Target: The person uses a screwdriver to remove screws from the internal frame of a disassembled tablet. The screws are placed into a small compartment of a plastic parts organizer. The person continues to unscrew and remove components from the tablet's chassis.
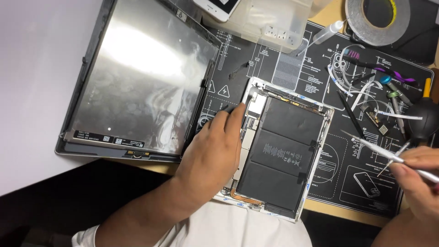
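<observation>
A black work mat [320,151] with white drawings covers the desk. The opened tablet [279,151] lies on it, long side running from near the person away, beside its lifted screen [141,77]. The left hand [215,146] rests loosely on the tablet, holding nothing; the right hand [420,176] pinches silver tweezers [379,148].

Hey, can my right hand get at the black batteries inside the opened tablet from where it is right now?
Probably yes. The right hand holds tweezers beside the tablet body, and the black batteries lie uncovered between it and the left hand, which rests on the circuit-board side. Nothing stands in between.
</observation>
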